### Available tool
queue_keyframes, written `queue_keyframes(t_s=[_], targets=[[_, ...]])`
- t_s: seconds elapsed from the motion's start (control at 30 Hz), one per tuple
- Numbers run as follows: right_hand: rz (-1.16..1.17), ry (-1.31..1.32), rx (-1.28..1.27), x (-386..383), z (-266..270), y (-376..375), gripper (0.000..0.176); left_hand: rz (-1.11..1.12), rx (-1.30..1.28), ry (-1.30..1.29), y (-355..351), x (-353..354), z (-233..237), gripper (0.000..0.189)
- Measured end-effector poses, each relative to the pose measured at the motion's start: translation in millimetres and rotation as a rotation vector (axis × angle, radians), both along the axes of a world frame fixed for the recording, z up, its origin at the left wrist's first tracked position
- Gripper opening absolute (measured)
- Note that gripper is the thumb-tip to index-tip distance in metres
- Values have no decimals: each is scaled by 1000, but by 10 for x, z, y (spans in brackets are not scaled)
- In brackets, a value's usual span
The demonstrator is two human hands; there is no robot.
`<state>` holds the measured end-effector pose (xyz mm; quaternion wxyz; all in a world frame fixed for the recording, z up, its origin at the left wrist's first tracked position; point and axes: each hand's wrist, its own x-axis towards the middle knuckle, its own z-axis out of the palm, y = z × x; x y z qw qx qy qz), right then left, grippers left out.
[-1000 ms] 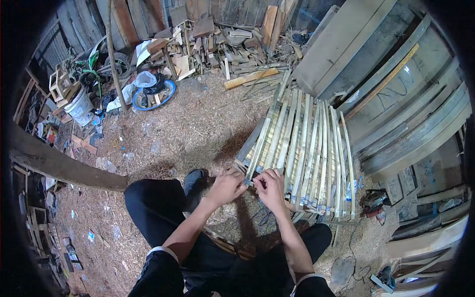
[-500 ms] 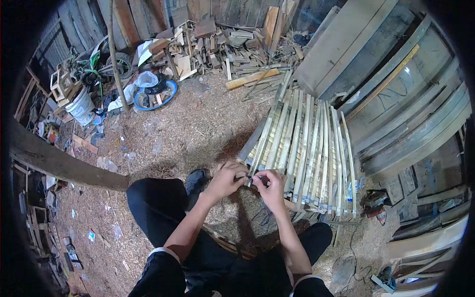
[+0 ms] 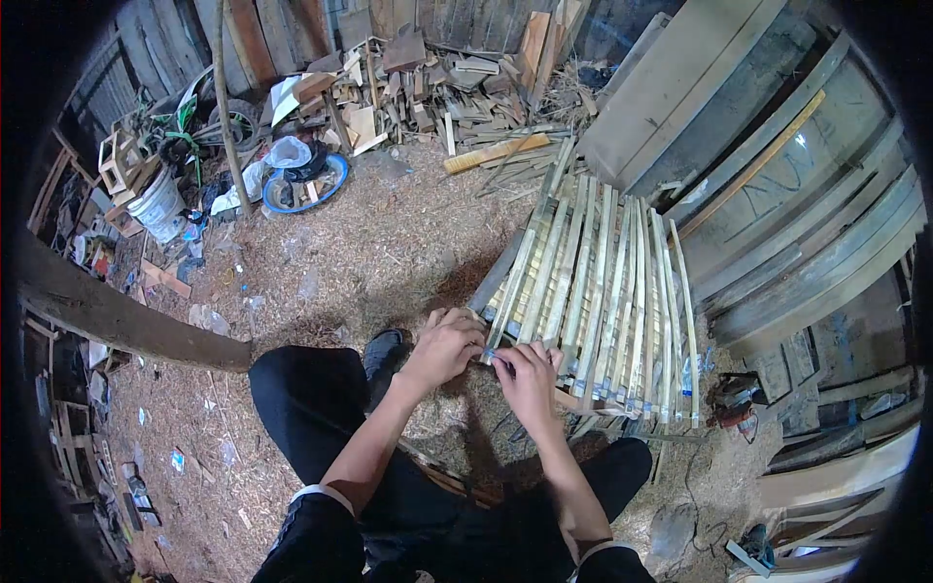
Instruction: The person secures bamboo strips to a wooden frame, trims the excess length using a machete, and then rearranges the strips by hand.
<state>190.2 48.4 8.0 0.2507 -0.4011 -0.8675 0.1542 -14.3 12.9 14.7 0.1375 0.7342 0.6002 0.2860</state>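
My left hand (image 3: pixel 444 348) and my right hand (image 3: pixel 529 381) meet at the near left corner of a rack of pale wooden strips (image 3: pixel 573 282). Between my fingertips is the end of a strip (image 3: pixel 489 356) with something small and bluish-grey around it. The fingers of both hands are pinched together there. Similar greyish wrappings show on the near ends of other strips. My palms face down, and what lies under the fingers is hidden.
Scrap wood (image 3: pixel 437 92) is heaped at the back wall. A blue basin (image 3: pixel 306 185) and a white bucket (image 3: pixel 158 207) stand back left. A thick beam (image 3: pixel 126 316) crosses at left. Boards (image 3: pixel 680 87) lean at right. A power tool (image 3: pixel 741 394) lies right of the rack.
My right hand has turned more palm-down, its fingers now over the strip end. My left hand's fingers have shifted slightly up, and the bluish-grey piece shows more clearly between my hands.
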Motion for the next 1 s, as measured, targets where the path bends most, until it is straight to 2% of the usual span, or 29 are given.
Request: queue_keyframes(t_s=[0.07, 0.2, 0.3, 0.4, 0.57, 1.0], targets=[[-13, 27, -5, 9, 8, -19, 11, -11, -19, 63, -11, 21, -73, 20], [-24, 39, 18, -34, 54, -98, 9, -4, -88, 13, -32, 73, -2, 17], [-21, 82, 51, -79, 28, -113, 7, -36, 13, -10, 3, 48, -68, 16], [6, 9, 47, -75, 62, -132, 7, -57, 48, -20, 30, 54, -118, 19], [63, -37, 70, -97, 43, -133, 12, -23, 115, 69, 24, 57, -162, 21], [134, -7, 66, 30, -49, -199, 10, 6, 132, 5, 19, 98, -253, 19]])
